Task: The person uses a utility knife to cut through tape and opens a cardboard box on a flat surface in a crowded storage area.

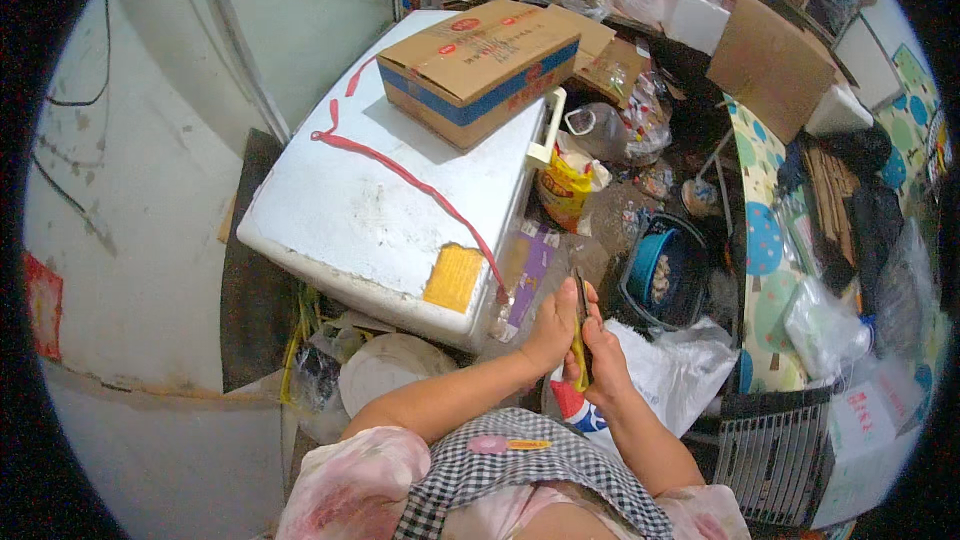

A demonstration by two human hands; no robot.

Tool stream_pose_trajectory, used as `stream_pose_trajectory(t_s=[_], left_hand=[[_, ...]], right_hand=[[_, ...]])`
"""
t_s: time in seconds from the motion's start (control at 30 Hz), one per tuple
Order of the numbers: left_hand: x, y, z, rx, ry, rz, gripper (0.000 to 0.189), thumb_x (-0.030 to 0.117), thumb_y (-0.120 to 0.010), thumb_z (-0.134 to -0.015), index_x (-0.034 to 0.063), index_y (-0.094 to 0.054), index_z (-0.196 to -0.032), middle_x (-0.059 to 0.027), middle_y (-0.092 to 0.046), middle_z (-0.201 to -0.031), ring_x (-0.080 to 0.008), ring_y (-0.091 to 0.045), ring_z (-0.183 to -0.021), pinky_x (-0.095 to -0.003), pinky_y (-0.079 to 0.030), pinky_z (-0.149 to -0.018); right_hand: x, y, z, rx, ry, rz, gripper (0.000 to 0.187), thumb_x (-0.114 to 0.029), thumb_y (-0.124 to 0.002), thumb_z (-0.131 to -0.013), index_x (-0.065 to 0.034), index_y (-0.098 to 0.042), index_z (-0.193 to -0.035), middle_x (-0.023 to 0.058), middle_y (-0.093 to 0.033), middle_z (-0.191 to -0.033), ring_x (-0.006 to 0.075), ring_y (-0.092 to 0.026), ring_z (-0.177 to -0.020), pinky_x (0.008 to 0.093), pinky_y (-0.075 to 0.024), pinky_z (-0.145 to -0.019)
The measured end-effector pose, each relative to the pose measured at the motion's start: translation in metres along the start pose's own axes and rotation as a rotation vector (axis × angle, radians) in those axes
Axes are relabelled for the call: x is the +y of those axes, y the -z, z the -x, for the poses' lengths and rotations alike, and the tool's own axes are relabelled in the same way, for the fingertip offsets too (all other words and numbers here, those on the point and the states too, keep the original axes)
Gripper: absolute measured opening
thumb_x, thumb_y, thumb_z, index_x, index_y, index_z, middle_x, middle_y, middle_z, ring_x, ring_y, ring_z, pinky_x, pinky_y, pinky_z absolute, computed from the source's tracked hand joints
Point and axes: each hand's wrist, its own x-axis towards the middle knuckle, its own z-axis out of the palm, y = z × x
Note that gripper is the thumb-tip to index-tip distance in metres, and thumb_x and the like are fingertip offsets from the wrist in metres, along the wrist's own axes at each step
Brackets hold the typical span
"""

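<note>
My right hand (pixel 606 360) is closed around the yellow handle of a narrow tool with a dark upper part (pixel 580 330), which looks like a knife or peeler; its exact kind cannot be told. On the tool's other side, my left hand (pixel 553 326) presses close against it, the fingers partly hidden. Both hands are in front of my checked apron (pixel 517 435). Below and behind them lies a white woven sack (pixel 667 367). Beyond stands a blue basin (pixel 651 262) with small pale pieces (pixel 661 279) inside, set within a dark tub (pixel 686 292).
A white chest freezer (pixel 360 210) at the left carries a closed cardboard box (pixel 480 64) and a red strap (pixel 409 176). A yellow bag (pixel 564 191) stands beside it. At the right is a table with a patterned cloth (pixel 765 240) and plastic bags (pixel 825 326).
</note>
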Motion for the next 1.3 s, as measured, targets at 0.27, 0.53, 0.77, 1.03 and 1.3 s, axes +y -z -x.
stream_pose_trajectory(t_s=[0.27,0.53,0.77,1.03,1.3], left_hand=[[0.055,0.101,-0.097,0.15,-0.348,-0.302,0.046,0.039,-0.035,-0.094,0.0001,-0.054,-0.11,-0.0078,-0.06,-0.089,-0.0143,-0.055,-0.082,-0.0285,-0.045,-0.077],[0.154,0.233,-0.194,0.671,-0.384,-0.442,0.037,0.031,-0.048,-0.09,0.0017,-0.053,-0.112,-0.0082,-0.059,-0.099,-0.0143,-0.053,-0.093,-0.0262,-0.041,-0.077],[0.201,0.286,-0.321,0.921,-0.288,-0.676,0.062,0.039,-0.056,-0.083,0.0035,-0.037,-0.13,-0.0172,-0.04,-0.13,-0.0255,-0.039,-0.119,-0.0357,-0.03,-0.099],[0.191,0.325,-0.392,0.923,-0.069,-0.443,0.071,0.04,-0.057,-0.08,0.0056,-0.027,-0.135,-0.0141,-0.037,-0.133,-0.0262,-0.04,-0.119,-0.036,-0.03,-0.098],[0.206,0.267,-0.327,1.051,-0.218,-0.531,0.04,0.021,-0.055,-0.083,0.0019,-0.051,-0.117,-0.0095,-0.051,-0.114,-0.0177,-0.049,-0.104,-0.0293,-0.041,-0.085]], right_hand=[[-0.059,-0.028,-0.091,-0.128,-0.014,0.148,0.027,-0.034,-0.049,-0.089,-0.0067,-0.048,-0.09,0.0048,-0.051,-0.064,0.0125,-0.047,-0.045,0.0239,-0.0396,-0.04],[-0.18,-0.024,-0.26,-0.034,0.298,0.407,0.021,-0.026,-0.05,-0.089,-0.0048,-0.049,-0.088,0.0059,-0.056,-0.077,0.0164,-0.056,-0.069,0.0294,-0.0472,-0.059],[-0.301,-0.004,-0.472,-0.026,0.458,0.536,0.018,-0.026,-0.056,-0.086,-0.0079,-0.054,-0.082,-0.0032,-0.051,-0.072,0.008,-0.046,-0.062,0.0229,-0.0363,-0.055],[-0.344,-0.015,-0.58,-0.211,0.294,0.433,0.02,-0.028,-0.057,-0.085,-0.0098,-0.053,-0.081,-0.0013,-0.05,-0.067,0.0092,-0.048,-0.058,0.0239,-0.0398,-0.053],[-0.387,-0.048,-0.58,-0.249,0.668,0.684,0.029,-0.026,-0.058,-0.085,-0.003,-0.057,-0.102,-0.0004,-0.057,-0.082,0.0088,-0.05,-0.07,0.0234,-0.0407,-0.062]])
